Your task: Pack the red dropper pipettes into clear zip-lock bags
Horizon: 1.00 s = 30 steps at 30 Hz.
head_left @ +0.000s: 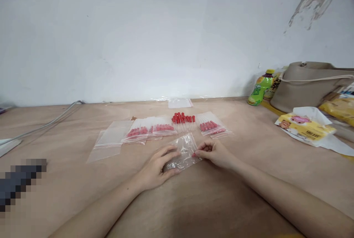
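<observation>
A clear zip-lock bag (181,157) lies in front of me, crinkled and shiny. My left hand (162,164) grips its left side, with the fingertips on the film and the thumb by the lower edge. At the right side of the bag, my right hand (214,152) pinches a dropper by its red bulb (194,154); the dropper's tube is hard to make out through the plastic. Just beyond the bag lies a pile of droppers with red bulbs (182,117) and thin clear tubes.
Filled bags of droppers lie left (138,131) and right (208,124) of the pile. Flat bags (112,135) rest farther left, another bag (179,103) near the wall. A green bottle (260,88), a beige handbag (301,85) and a tissue pack (306,127) stand right; a cable (58,117) runs left.
</observation>
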Motion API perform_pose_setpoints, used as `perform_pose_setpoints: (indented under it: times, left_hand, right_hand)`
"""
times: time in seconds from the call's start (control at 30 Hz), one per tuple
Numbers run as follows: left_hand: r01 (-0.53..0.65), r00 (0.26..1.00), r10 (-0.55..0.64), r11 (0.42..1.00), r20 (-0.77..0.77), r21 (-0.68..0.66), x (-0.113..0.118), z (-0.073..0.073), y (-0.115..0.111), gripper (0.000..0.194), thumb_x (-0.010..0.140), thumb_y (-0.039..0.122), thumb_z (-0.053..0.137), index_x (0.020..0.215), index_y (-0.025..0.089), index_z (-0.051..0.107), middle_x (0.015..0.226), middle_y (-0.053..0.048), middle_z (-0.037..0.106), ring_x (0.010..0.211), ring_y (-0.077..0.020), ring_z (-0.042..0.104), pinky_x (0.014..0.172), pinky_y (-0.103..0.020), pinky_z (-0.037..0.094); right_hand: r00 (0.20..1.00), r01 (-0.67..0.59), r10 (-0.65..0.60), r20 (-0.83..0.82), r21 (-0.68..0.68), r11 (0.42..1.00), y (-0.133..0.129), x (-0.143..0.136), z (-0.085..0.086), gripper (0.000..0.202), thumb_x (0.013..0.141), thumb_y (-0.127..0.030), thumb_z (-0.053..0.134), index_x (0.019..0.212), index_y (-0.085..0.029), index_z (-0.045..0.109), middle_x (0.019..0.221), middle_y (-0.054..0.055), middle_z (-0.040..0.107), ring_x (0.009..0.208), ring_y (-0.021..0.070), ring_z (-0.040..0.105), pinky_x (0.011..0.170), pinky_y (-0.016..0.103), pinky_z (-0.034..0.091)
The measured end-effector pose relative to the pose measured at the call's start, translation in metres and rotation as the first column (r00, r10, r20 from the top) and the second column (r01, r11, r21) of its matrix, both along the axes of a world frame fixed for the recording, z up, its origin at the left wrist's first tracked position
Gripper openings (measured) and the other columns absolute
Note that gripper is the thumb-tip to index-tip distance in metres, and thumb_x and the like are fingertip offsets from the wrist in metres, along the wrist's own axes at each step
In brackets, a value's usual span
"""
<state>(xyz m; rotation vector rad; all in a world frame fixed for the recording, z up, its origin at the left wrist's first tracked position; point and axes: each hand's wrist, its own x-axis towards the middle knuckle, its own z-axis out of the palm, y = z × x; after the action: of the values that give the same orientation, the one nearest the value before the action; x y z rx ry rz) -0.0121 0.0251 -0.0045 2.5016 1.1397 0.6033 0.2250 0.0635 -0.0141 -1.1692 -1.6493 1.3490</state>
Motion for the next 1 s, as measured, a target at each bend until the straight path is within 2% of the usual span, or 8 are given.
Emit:
perform_pose_setpoints:
  times: [0.13,0.3,0.7,0.8,0.87,1.0]
  left_hand:
    - [0.003,1.0,-0.002,1.0,0.027,-0.011,-0.003,0.001,0.004,0.034,0.083,0.032,0.053,0.116,0.025,0.052,0.118,-0.005,0.049,0.107,-0.0194,0.049,0.093,-0.034,0.041]
    - [0.011,1.0,-0.011,1.0,0.006,-0.006,-0.005,-0.001,0.006,0.034,0.084,0.033,0.051,0.117,0.026,0.051,0.121,-0.005,0.048,0.111,-0.0198,0.046,0.095,-0.035,0.039]
    - [0.029,1.0,-0.029,1.0,0.004,0.01,-0.005,-0.002,0.006,0.034,0.085,0.031,0.049,0.119,0.025,0.05,0.122,-0.005,0.047,0.113,-0.019,0.044,0.096,-0.034,0.038]
    - [0.026,1.0,-0.026,0.999,0.005,0.019,-0.005,-0.002,0.007,0.034,0.085,0.031,0.049,0.118,0.025,0.051,0.122,-0.005,0.047,0.113,-0.0196,0.044,0.096,-0.035,0.038]
    - [0.029,1.0,-0.029,0.999,0.007,0.022,-0.006,-0.002,0.007,0.034,0.085,0.032,0.049,0.118,0.025,0.051,0.122,-0.006,0.047,0.113,-0.0202,0.045,0.096,-0.036,0.038]
    - [0.034,0.999,-0.034,0.999,-0.005,0.018,-0.006,-0.001,0.007,0.035,0.085,0.033,0.049,0.119,0.025,0.05,0.122,-0.006,0.047,0.112,-0.0204,0.045,0.095,-0.036,0.039]
  right_hand:
    - [0.997,0.061,-0.062,-0.053,-0.015,0.998,0.003,0.008,0.004,0.03,0.057,-0.041,0.069,0.063,-0.015,0.056,0.063,0.003,0.065,0.055,0.0104,0.052,0.053,0.023,0.036]
    - [0.993,0.045,-0.046,-0.108,-0.016,0.999,0.004,0.012,0.0,0.032,0.057,-0.044,0.069,0.064,-0.016,0.055,0.061,0.001,0.064,0.056,0.0118,0.053,0.055,0.025,0.038]
    - [0.995,0.097,-0.098,0.007,0.098,0.99,0.003,0.011,0.004,0.029,0.061,-0.043,0.065,0.063,-0.016,0.053,0.056,-0.002,0.053,0.051,0.0084,0.044,0.05,0.022,0.034]
    - [0.996,0.093,-0.092,-0.02,0.06,0.994,0.002,0.01,0.006,0.03,0.059,-0.042,0.067,0.063,-0.016,0.053,0.056,-0.002,0.054,0.053,0.0084,0.045,0.052,0.022,0.034]
    - [0.991,0.089,-0.088,-0.104,0.001,0.996,0.002,0.011,0.006,0.03,0.057,-0.041,0.069,0.067,-0.016,0.053,0.06,-0.002,0.056,0.056,0.0088,0.048,0.055,0.022,0.036]
    - [0.972,-0.002,-0.037,-0.234,-0.166,0.986,0.006,0.014,0.002,0.041,0.058,-0.037,0.071,0.092,-0.018,0.055,0.066,-0.003,0.06,0.05,0.0063,0.047,0.049,0.02,0.034]
